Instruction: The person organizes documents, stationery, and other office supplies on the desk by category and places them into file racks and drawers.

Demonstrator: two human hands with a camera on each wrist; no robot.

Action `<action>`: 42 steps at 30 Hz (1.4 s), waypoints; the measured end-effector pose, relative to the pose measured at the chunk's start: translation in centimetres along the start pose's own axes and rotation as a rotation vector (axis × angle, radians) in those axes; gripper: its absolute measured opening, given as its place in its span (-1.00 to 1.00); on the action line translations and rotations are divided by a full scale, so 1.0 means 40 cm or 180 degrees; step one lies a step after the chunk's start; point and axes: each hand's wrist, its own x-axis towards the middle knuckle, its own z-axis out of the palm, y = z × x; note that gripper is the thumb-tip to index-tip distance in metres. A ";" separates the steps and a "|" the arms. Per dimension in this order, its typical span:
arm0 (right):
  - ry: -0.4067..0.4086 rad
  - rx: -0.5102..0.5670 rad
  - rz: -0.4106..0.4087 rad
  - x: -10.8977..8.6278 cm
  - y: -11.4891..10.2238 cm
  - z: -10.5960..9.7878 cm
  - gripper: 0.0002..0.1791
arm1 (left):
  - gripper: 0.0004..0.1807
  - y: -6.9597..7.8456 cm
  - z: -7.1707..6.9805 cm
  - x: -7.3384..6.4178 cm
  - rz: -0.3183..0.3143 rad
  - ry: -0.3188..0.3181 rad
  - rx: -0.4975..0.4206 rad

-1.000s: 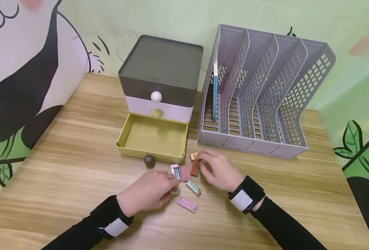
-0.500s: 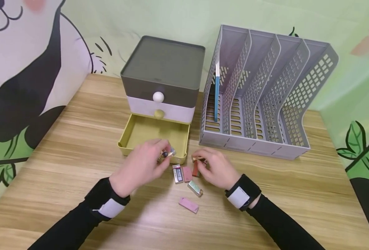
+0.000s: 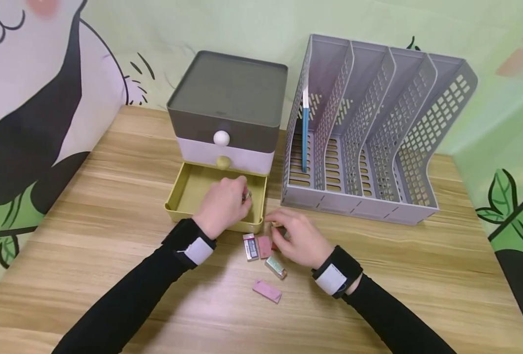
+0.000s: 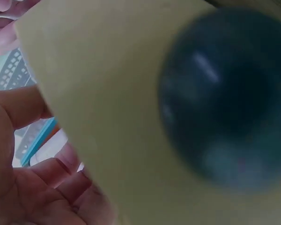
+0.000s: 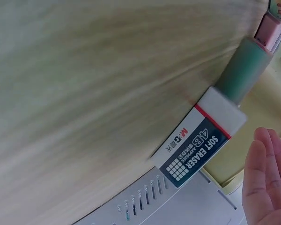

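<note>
My left hand reaches into the pulled-out yellow drawer and pinches a small greenish eraser, mostly hidden by the fingers. In the left wrist view, the drawer's dark round knob covers much of the scene. Beside the drawer's front right corner, my right hand pinches a small tan eraser between thumb and fingers. Close to it on the table lie a white and navy soft eraser, a pink eraser, a green eraser and a lilac eraser.
Above the drawer rise a white drawer and a dark grey one, both pushed in. A grey file rack stands to the right, with a thin blue book in its leftmost slot. A panda-patterned cloth hangs behind.
My left hand has gone from the table over the drawer front into the drawer, carrying a small eraser. The right hand has taken up the tan eraser and shifted slightly left.
</note>
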 end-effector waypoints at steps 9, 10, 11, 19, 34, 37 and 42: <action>0.0003 -0.0017 0.0033 -0.002 0.006 0.002 -0.71 | -0.83 0.004 0.041 0.026 -0.0075 -0.0450 -0.0053; 0.0004 -0.0013 0.0036 -0.003 0.006 0.001 -0.70 | -0.81 0.002 0.044 0.027 -0.0075 -0.0477 -0.0072; 0.0004 -0.0002 0.0037 -0.003 0.007 0.001 -0.70 | -0.80 0.002 0.046 0.028 -0.0069 -0.0490 -0.0091; 0.0017 0.0028 0.0050 -0.008 0.010 -0.003 -0.70 | -0.75 -0.004 0.046 0.023 0.0033 -0.0692 -0.0234; 0.0044 -0.0316 0.0219 -0.023 0.043 -0.057 -0.69 | -0.63 0.009 0.019 -0.034 0.0182 -0.0345 -0.0245; -0.0029 -0.0493 0.0250 -0.031 0.061 -0.077 -0.67 | -0.64 0.015 0.015 -0.057 0.0520 -0.0024 -0.0157; -0.0283 -0.0689 0.0241 -0.040 0.079 -0.096 -0.61 | -0.65 0.022 0.016 -0.095 0.1153 0.0298 -0.0070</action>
